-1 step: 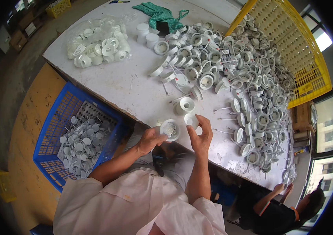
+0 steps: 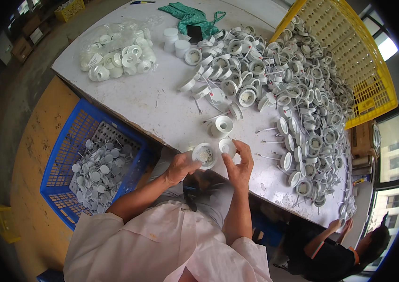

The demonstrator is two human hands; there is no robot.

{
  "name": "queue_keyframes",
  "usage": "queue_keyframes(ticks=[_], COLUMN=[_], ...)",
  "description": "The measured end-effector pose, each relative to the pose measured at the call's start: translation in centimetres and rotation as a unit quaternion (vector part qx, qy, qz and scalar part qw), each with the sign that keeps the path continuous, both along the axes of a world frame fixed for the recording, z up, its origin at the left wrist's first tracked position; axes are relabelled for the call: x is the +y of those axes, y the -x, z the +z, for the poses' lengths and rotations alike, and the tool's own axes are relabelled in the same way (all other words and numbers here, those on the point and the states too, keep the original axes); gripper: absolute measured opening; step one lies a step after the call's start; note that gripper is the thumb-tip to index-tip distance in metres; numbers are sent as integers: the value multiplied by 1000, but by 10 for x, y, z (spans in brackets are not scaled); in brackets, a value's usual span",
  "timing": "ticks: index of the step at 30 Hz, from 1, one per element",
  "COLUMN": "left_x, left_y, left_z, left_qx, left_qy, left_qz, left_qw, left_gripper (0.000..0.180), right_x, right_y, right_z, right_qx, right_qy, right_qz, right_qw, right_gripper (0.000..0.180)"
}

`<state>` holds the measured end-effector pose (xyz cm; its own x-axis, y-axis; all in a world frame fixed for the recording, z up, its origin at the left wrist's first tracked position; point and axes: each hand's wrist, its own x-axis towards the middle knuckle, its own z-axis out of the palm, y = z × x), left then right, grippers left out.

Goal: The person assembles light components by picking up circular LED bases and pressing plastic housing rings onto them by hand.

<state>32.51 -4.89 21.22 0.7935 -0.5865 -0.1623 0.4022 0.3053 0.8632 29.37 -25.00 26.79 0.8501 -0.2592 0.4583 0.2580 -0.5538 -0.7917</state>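
Note:
My left hand [image 2: 181, 168] is closed around the edge of a round white lamp housing [image 2: 204, 155], its open face up and small pale parts showing inside. Just to its right, my right hand [image 2: 240, 162] pinches a small white cup-shaped part [image 2: 228, 146] between thumb and fingers. The two pieces are close together above the table's near edge. Beyond them a white ring-shaped part with a round hole [image 2: 222, 126] stands on the table. A white lamp housing [image 2: 235, 112] leans on its side behind that.
Many white lamp housings with wires [image 2: 298, 94] cover the table's right. A yellow crate [image 2: 373, 103] tips over them. A bag of white rings [image 2: 115, 56], green cloth [image 2: 190, 16] and dark phone [image 2: 194, 33] lie farther back. A blue basket [image 2: 58, 188] holds white discs. Another person [image 2: 331, 249] works at right.
The cup-shaped part in my right hand has shifted slightly down and left, with its opening turned a little more upward. My left hand stays in nearly the same place.

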Motion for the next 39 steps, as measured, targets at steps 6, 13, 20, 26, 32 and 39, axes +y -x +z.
queue_keyframes(ticks=[6, 13, 20, 26, 32, 39], left_x=[-9, -17, -19, -21, -23, -15], left_y=[7, 9, 10, 11, 11, 12], left_z=[0, 14, 9, 12, 14, -15], left_qx=[-10, 0, 15, -1, 6, 4], left_qy=[-31, -66, -89, -141, -146, -53], left_qz=[15, 41, 51, 71, 85, 74], left_qw=[999, 997, 995, 987, 986, 996], left_gripper=[24, 29, 27, 29, 29, 34], right_x=[10, -14, -5, -4, 8, 29], right_y=[27, 46, 54, 54, 48, 39], right_z=[-5, -17, -14, -10, -10, -10], right_qx=[-14, 41, 70, 56, 36, 25], right_qy=[11, -196, -145, -135, -76, 52], right_qz=[51, 3, 5, 15, 20, 56], right_qw=[999, 980, 987, 989, 996, 997], right_gripper=[49, 56, 57, 57, 61, 67])
